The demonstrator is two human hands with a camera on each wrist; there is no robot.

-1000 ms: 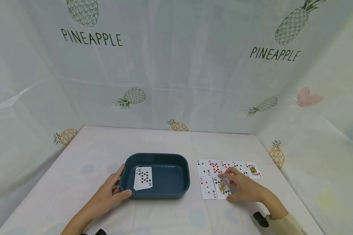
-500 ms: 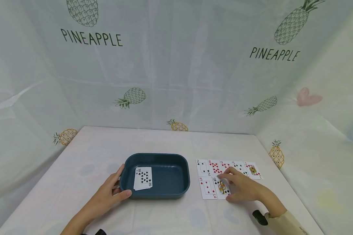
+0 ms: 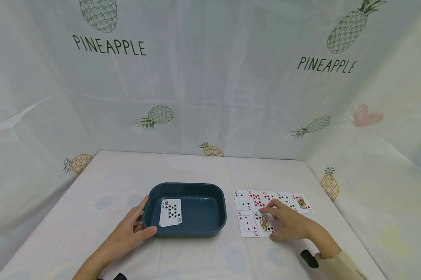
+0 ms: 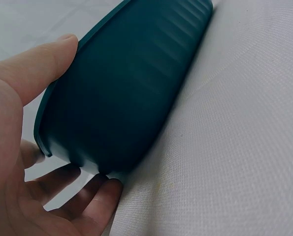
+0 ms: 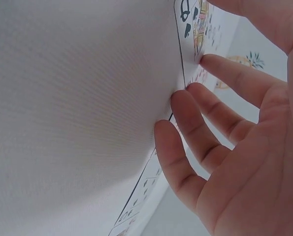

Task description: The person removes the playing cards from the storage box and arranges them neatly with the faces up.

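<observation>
A dark blue rectangular dish (image 3: 206, 214) stands on the table, with a small stack of playing cards (image 3: 172, 210) in its left part, a black ten on top. At the dish's left end, my left hand (image 3: 129, 230) grips it, thumb over the near rim and fingers against the outer wall (image 4: 102, 103). To the right of the dish, my right hand (image 3: 290, 222) is over a queen of spades (image 3: 265, 223) lying face up. Its index fingertip is at the card's far edge and its thumb at the near right corner; the other fingertips (image 5: 185, 105) rest low beside the card.
Beyond the queen runs a row of several face-up cards, from a black two (image 3: 241, 199) to a jack of hearts (image 3: 302, 203). A three of diamonds (image 3: 247, 224) lies left of the queen. White cloth (image 3: 196, 256) covers the table, and pineapple-print sheeting (image 3: 210, 97) hangs around it.
</observation>
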